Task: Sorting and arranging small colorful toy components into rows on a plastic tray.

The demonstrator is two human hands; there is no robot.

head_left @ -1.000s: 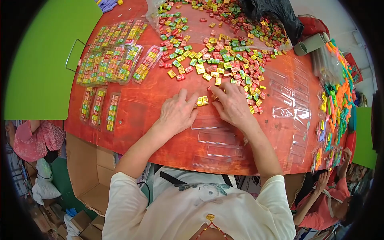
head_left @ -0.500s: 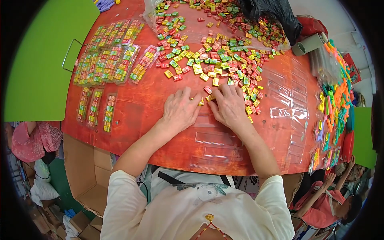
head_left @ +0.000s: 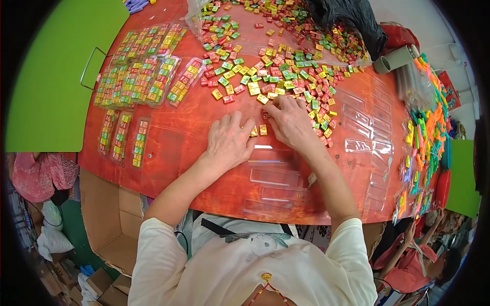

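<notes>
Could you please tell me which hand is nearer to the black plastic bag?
Right. The right hand is in front of the black plastic bag, to its left; the left hand is farther left.

Left grip (head_left: 228,140) and right grip (head_left: 291,122) palm-down

Single view: left fisheye of a head-worn pair, upright, unmirrored. Lens looks steeply down from above the white shirt (head_left: 255,265), which fills the lower edge, and forward across the red table (head_left: 178,130). Left hand (head_left: 228,136) and right hand (head_left: 291,124) lie near mid-frame, at close range. Table edge bows; field reaches a green panel (head_left: 56,76) at left and a co-worker (head_left: 408,262) at lower right.
</notes>
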